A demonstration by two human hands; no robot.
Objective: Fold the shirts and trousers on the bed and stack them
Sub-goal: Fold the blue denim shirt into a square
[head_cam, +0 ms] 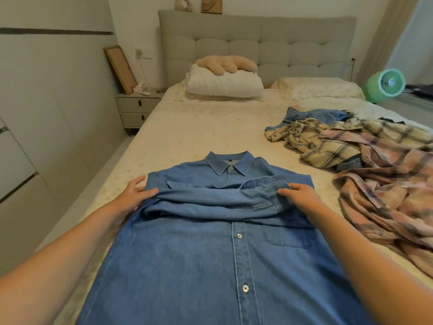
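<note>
Folding has barely begun: across the bed (192, 127) you have only the blue denim shirt (210, 254) laid flat, front up and buttoned, collar toward the headboard, with both sleeves brought across the chest. No finished stack shows anywhere. To your right, the heap of plaid shirts (365, 160), with some denim showing beneath, lies crumpled and untouched, so I judge most of the work remains. Your forearms reach forward on either side of the shirt. Your left hand (134, 195) holds the shirt's left edge at the sleeve fold, thumb curled over the cloth. Your right hand (298, 195) pinches the folded sleeve near its cuff, grip narrow on fabric.
</note>
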